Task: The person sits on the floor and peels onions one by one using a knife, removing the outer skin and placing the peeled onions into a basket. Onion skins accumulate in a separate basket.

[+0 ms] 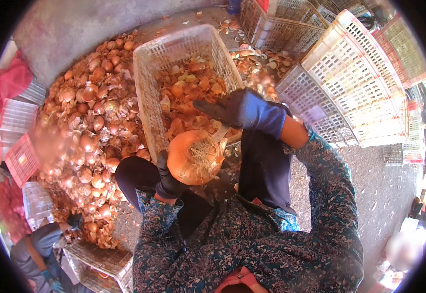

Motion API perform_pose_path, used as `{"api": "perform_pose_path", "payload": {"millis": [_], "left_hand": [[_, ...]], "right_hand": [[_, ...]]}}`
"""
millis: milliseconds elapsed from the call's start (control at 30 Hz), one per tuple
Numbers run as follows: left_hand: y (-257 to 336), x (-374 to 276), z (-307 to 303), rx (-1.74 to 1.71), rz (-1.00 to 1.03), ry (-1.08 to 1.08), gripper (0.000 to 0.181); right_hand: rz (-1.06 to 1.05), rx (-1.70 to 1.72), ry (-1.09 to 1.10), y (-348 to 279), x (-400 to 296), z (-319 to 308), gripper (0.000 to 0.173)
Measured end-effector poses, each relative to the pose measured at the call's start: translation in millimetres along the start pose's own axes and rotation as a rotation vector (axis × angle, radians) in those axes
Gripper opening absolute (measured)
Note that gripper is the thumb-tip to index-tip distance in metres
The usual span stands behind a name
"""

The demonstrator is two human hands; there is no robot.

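My left hand (169,179), in a dark glove, holds a large onion (188,159) with its dry root tuft turned up and to the right. My right hand (240,110), in a blue and black glove, grips a knife, whose blade (220,132) meets the onion's upper right side; the handle is hidden in the palm. Beneath both hands stands a plastic crate (145,95) partly filled with onion skins and some onions (177,91).
A large heap of onions (88,135) lies left of the crate. Perforated crates (356,84) are stacked at the right. Skins (260,58) litter the floor beyond. A co-worker's gloved hand (52,281) is at the lower left, near another crate (95,258).
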State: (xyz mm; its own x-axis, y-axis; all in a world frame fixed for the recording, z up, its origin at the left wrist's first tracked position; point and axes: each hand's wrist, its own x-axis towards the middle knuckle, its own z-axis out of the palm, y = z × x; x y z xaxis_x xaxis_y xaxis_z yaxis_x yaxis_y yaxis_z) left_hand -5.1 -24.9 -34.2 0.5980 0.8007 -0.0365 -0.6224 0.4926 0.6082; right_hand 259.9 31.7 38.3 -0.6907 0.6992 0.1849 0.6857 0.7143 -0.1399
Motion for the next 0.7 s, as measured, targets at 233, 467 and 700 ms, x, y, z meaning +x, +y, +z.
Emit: {"api": "perform_pose_path", "payload": {"millis": [233, 467, 700], "left_hand": [[-14, -9, -31, -0.208, -0.227, 0.012, 0.099], [-7, -12, -15, 0.019, -0.207, -0.054, 0.097], [12, -3, 3, 0.219, -0.058, 0.012, 0.104]], "right_hand": [[0.118, 0.531, 0.171, -37, -32, 43, 0.068], [0.158, -0.121, 0.090, -45, -19, 14, 0.074], [0.355, 0.068, 0.245, -17, -38, 36, 0.067]]}}
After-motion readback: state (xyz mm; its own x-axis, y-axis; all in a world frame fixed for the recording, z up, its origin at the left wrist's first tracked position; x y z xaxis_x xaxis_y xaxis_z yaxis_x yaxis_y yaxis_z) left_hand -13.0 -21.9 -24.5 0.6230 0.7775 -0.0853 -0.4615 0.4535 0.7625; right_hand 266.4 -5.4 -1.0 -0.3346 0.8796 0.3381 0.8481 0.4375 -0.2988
